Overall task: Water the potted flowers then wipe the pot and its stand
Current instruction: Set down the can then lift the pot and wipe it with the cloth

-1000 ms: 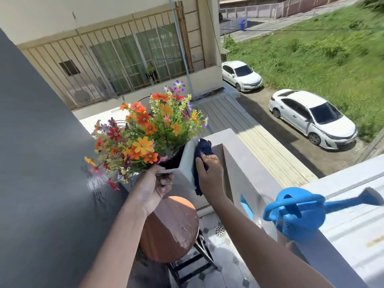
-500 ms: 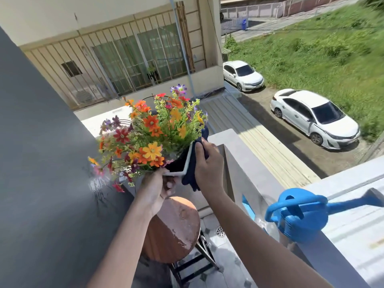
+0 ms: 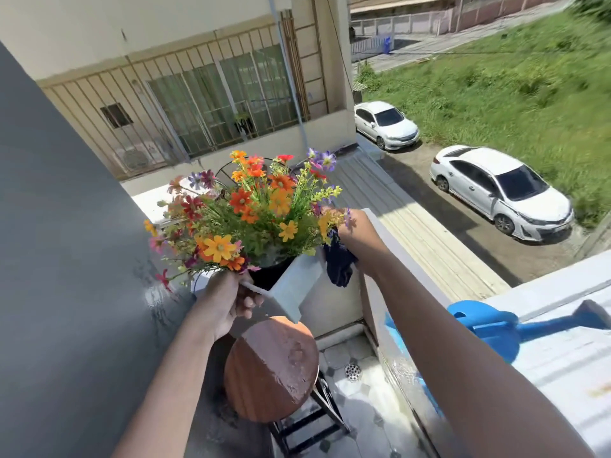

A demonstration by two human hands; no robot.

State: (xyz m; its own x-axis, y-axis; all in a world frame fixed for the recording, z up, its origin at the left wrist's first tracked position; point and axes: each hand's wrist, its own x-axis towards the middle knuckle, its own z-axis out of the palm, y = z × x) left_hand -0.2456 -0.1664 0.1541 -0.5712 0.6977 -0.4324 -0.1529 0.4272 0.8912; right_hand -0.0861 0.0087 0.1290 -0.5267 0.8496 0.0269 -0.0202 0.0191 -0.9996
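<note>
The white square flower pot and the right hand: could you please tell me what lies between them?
In the head view, a dark blue cloth lies between the white square flower pot and the right hand, which presses it against the pot's far side.

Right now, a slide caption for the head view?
Left hand holds the flower pot above the stool; right hand wipes it with a cloth.

Sunlit balcony: grey wall point(image 3: 59, 226) left, tiled floor point(image 3: 360, 391), barred windows point(image 3: 215, 100) opposite, grass point(image 3: 512, 87) beyond.
</note>
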